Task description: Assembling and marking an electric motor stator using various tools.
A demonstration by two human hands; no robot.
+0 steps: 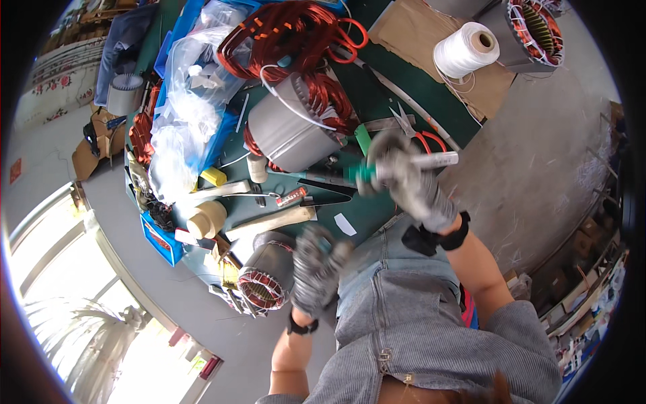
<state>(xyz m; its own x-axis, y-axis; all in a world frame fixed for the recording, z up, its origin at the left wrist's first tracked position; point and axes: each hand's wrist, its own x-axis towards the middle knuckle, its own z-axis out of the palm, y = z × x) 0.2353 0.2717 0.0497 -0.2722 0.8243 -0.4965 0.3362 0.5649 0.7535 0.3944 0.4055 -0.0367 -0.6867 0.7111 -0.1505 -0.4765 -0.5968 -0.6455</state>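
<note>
- White tube [441, 159], smooth and straight, its pale end jutting from the right side of the fist; a green part [360, 174] shows at the other side, too blurred to say whether it is one piece with it
- It sits above the bench's near edge, just below red-handled scissors [404, 121] and to the right of the large grey stator [293, 131]
- Right hand [404, 176]: grey knit glove, forearm slanting up and leftward, fingers curled closed about the tube, black band at the wrist
- Left hand [317, 269]: lower, well apart, same grey glove; fingers partly bent, smeared by blur, cannot tell if anything is held; beside the small stator [274, 259], contact unclear
- Small stator: grey metal shell, copper windings laced white around a round bore
- Large stator: ribbed grey cylinder tilted on its side, reddish wire spilling out
- Behind it, glossy looped copper coils [282, 37] beside crinkled clear plastic bags [192, 101]
- Bench [367, 209]: dark green top; cone of white thread [464, 52] on brown card at far right
</note>
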